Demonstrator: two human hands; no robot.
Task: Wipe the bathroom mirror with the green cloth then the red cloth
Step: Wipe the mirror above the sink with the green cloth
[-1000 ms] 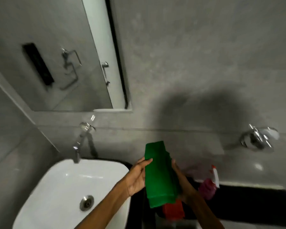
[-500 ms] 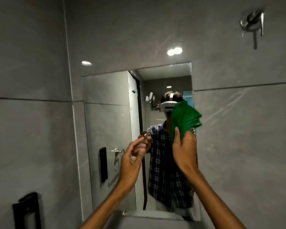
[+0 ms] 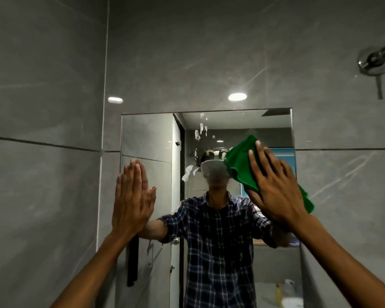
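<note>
The bathroom mirror (image 3: 151, 138) hangs on the grey tiled wall straight ahead, with white smears near its top centre. My right hand (image 3: 273, 185) lies flat with spread fingers on the green cloth (image 3: 239, 162) and presses it against the upper right part of the glass. My left hand (image 3: 131, 196) rests flat against the mirror's left edge, fingers together, holding nothing. The red cloth is out of view.
A chrome wall fitting (image 3: 378, 61) sticks out at the upper right. Grey tile wall (image 3: 42, 152) runs along the left. The mirror reflects a person in a plaid shirt, a door and a black object.
The view rose from the sink to the mirror. My right hand carried the green cloth up and flattened it on the glass. My left hand let go of the cloth and went flat against the mirror.
</note>
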